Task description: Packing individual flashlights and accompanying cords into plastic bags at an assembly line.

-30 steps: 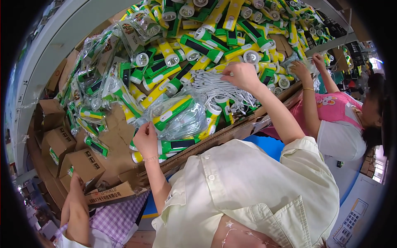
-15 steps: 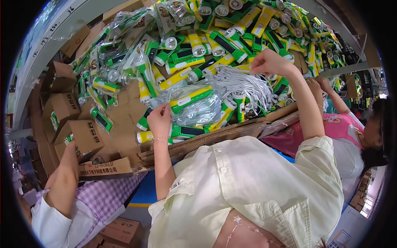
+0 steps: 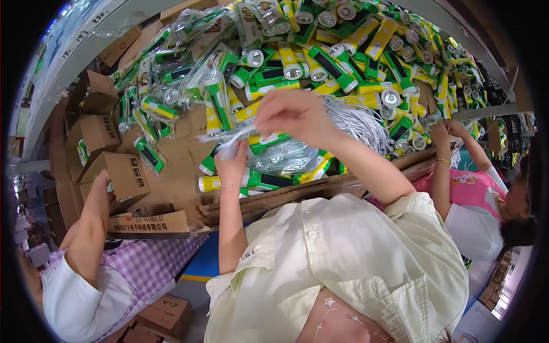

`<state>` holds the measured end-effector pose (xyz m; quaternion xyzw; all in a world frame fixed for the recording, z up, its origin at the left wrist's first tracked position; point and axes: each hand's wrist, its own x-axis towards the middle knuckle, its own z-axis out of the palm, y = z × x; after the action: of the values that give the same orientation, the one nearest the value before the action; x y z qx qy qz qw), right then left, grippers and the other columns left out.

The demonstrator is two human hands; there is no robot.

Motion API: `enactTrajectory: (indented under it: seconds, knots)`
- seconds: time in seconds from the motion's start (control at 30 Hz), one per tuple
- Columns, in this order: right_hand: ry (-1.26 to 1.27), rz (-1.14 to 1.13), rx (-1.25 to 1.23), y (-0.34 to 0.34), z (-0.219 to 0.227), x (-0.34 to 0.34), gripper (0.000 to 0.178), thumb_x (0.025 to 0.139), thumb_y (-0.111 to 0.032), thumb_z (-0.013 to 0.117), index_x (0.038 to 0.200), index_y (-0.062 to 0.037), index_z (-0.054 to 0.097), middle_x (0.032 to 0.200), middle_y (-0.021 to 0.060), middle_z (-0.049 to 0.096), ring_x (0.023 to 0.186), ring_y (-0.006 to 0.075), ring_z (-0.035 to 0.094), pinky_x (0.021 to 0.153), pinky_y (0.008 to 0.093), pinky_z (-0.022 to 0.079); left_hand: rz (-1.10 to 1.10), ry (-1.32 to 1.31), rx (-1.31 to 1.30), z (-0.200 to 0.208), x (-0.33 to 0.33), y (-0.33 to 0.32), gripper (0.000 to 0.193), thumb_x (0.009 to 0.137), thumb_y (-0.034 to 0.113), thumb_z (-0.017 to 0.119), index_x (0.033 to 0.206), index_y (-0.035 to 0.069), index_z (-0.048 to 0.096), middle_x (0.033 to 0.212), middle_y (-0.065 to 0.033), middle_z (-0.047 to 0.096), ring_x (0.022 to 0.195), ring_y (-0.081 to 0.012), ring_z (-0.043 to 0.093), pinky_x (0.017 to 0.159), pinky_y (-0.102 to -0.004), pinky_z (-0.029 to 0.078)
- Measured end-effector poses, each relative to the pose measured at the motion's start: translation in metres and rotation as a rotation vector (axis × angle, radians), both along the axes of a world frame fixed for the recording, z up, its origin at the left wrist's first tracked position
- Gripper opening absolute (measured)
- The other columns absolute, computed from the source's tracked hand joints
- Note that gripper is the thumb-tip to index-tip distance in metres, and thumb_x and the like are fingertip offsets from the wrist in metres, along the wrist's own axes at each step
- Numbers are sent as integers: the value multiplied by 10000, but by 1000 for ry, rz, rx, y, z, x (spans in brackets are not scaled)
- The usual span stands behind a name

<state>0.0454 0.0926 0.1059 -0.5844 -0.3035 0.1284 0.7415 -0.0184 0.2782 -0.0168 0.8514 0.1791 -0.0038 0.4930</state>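
My left hand (image 3: 231,166) is closed on a whitish, partly clear plastic bag (image 3: 230,150) at the near edge of the cardboard bin. My right hand (image 3: 300,117), smeared by motion, is just above and to its right, closed on a white cable (image 3: 207,138) whose blurred end points left over the bag. Beside my hands lies a stack of clear plastic bags (image 3: 289,157) with a green and yellow flashlight (image 3: 269,142) on it. A bundle of white cables (image 3: 360,127) is right of the stack, partly behind my right forearm.
Many green and yellow flashlights (image 3: 331,68) heap up across the bin, some in clear bags. Open small cartons (image 3: 123,177) stand at left, where a co-worker's hand (image 3: 106,186) reaches in. Another co-worker's hands (image 3: 443,134) work at right. The bin's cardboard edge (image 3: 343,186) runs before me.
My right hand has moved left from the cable bundle to my left hand, bringing a white cable. My left hand stays near the bags, now with a bag in its grip. The view shifted slightly.
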Motion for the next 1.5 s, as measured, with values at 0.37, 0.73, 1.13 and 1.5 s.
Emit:
enactTrajectory:
  seconds: [0.37, 0.73, 1.13, 1.5]
  knots:
    - [-980, 40, -1436, -15, -86, 24, 113, 682, -94, 607, 773, -58, 664, 794, 83, 610, 739, 274, 626, 601, 373, 505, 39, -177, 60, -14, -6, 0, 194, 842, 167, 634, 896, -11, 686, 547, -12, 559, 486, -56, 509, 463, -227, 403]
    - [-713, -124, -994, 29, -69, 24, 208, 712, -272, 690, 879, -148, 695, 879, 14, 630, 854, 220, 616, 696, 368, 499, 36, -176, -253, -30, -15, 24, 172, 793, 6, 649, 960, -28, 669, 750, -39, 633, 684, -60, 560, 615, -202, 445]
    - [-535, -49, -692, 49, -110, 18, 183, 751, -262, 689, 874, -155, 606, 746, -27, 636, 771, 148, 597, 898, 382, 359, -46, -296, -185, -8, -10, 13, 130, 771, -33, 629, 894, 1, 659, 870, -41, 634, 781, -93, 570, 705, -214, 452]
    - [-669, -58, -703, 54, -109, 16, 171, 733, -247, 704, 840, -155, 606, 747, -35, 608, 791, 158, 591, 944, 441, 322, 65, -318, -176, -11, -11, 17, 40, 800, -3, 647, 830, -30, 647, 669, 4, 614, 580, -57, 523, 546, -195, 421]
